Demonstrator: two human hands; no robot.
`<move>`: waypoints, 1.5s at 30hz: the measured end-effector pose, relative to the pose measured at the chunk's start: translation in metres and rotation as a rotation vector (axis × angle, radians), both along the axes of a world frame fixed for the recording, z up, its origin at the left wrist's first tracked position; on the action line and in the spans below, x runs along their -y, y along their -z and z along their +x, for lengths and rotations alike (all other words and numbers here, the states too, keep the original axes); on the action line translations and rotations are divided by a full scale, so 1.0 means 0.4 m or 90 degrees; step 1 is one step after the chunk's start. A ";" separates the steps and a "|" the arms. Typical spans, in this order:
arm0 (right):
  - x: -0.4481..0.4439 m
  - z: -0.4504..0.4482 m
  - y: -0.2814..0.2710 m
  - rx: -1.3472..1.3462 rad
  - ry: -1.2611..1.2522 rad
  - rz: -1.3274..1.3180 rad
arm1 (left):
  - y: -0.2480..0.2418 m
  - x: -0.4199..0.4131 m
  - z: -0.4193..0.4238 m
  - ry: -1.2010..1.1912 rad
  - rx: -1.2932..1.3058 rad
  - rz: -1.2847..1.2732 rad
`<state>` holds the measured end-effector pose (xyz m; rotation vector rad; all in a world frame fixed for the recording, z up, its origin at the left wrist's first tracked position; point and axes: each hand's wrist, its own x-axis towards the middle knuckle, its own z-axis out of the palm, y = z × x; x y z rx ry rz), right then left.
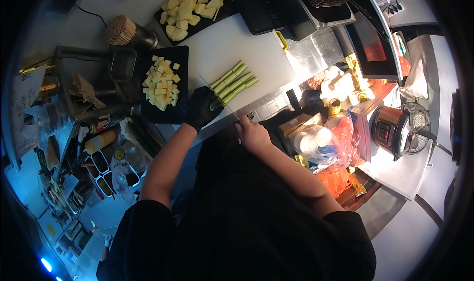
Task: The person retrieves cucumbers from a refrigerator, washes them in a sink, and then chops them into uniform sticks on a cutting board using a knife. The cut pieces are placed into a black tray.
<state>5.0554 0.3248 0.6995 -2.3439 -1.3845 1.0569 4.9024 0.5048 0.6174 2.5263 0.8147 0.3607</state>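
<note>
Several green vegetable stalks [237, 80], probably asparagus, lie side by side on a white cutting board [211, 45]. My left hand [203, 108], in a black glove, holds their near ends against the board. A thin knife [232, 112], seen nearly edge-on, lies across the stalks beside the gloved fingers. Its handle is in my bare right hand [255, 135], at the board's front edge, and is mostly hidden by the fingers. To the left, a black board [181, 58] bears pale yellow cubes [161, 83] of a vegetable or fruit.
Larger pale yellow chunks [181, 12] cover another dark board behind. Skewers stand in a metal container [142, 36] at the back left. A yellow handle [281, 41] sits by the board's right end. Plastic bags [314, 140] and an electric cooker [389, 129] are at right.
</note>
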 end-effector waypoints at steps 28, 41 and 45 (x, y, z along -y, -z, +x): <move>0.056 0.486 0.269 -0.823 0.210 -0.099 | 0.004 0.022 0.349 -0.006 0.042 -0.036; -0.387 0.803 0.071 -0.863 0.334 0.014 | -0.034 -0.497 0.715 0.082 0.197 0.018; -0.424 0.841 0.059 -0.876 0.374 -0.047 | 0.020 -0.599 0.774 0.069 0.158 -0.032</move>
